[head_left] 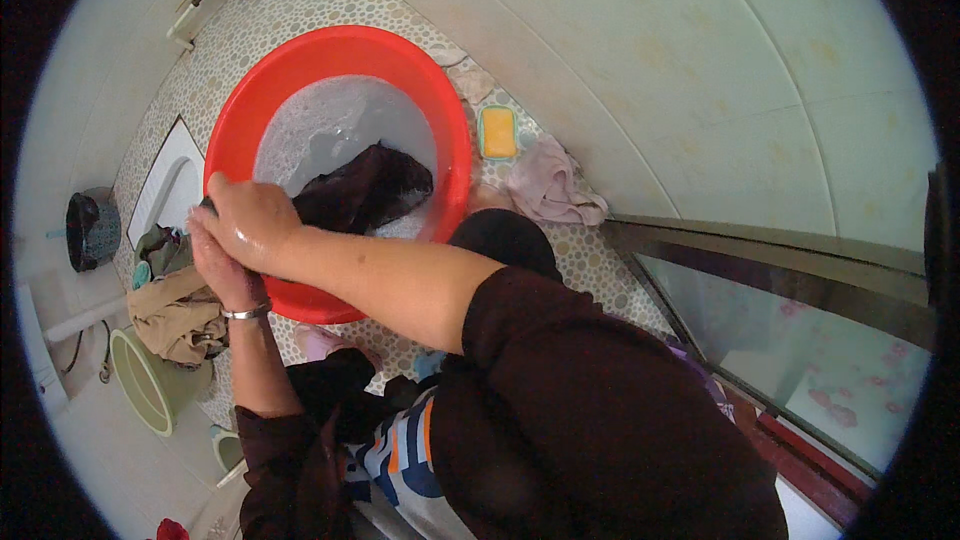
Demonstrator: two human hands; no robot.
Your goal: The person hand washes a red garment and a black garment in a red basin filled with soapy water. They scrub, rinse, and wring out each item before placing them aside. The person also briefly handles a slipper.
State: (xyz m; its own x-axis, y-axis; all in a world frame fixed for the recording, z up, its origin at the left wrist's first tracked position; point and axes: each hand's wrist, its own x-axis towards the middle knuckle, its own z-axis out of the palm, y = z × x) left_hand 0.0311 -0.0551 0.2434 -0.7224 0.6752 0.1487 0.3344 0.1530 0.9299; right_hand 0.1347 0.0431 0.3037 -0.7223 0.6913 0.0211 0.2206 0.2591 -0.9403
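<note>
A dark wet cloth [365,190] lies partly in soapy water inside a large red basin [455,100]. One end of it runs up to the basin's left rim, where my hands are pressed together. My right hand [252,222], wet and with some suds on it, is closed round the cloth. Just below, my left hand [222,268] is closed against it, with a silver bracelet [247,311] at the wrist. A dark bit of cloth shows between the two hands; most of the left fingers are hidden.
Right of the basin are a yellow soap bar [497,132] in a dish and a pinkish cloth [552,180]. On the left stand a squat toilet [170,180], a dark basket [93,230] and a green bucket [150,390] beside tan clothes [180,315]. A glass door edge [760,260] borders the right.
</note>
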